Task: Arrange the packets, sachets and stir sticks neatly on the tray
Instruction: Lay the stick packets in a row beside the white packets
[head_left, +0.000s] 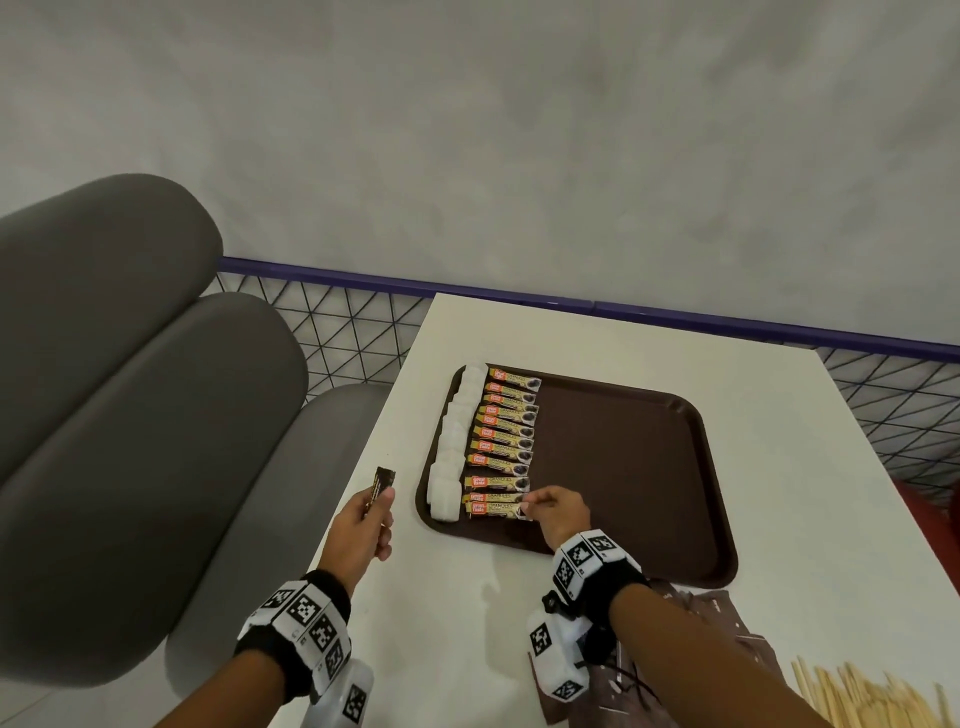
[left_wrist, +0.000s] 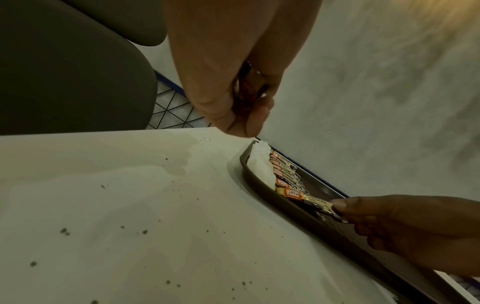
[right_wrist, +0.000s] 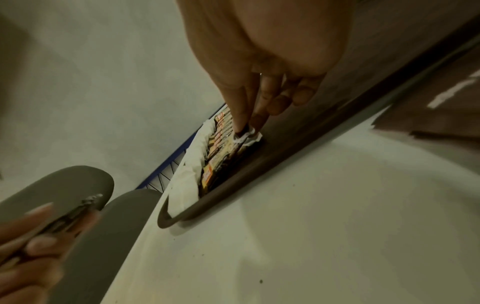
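Sachets and packets (head_left: 506, 436) fill the tray's (head_left: 623, 467) nine-o'clock side; right hand (head_left: 558, 512) pinches the nearest packet (head_left: 496, 509), left hand (head_left: 363, 525) grips spares (head_left: 381, 486); sticks (head_left: 862, 696) remain at five o'clock.

Head view: mounted high, facing forward and steeply down onto the white table (head_left: 753, 415), with the brown tray (head_left: 623, 467) near centre and both wrists at 6 o'clock. Left wrist view: low over the table, looking along the left hand (left_wrist: 233, 72) toward the tray (left_wrist: 285, 207) at 3 o'clock. Right wrist view: close, just above the tray rim (right_wrist: 259, 164), looking along the right hand (right_wrist: 259, 61). All three views share the tray's near-left corner; each wrist view also catches the opposite hand.
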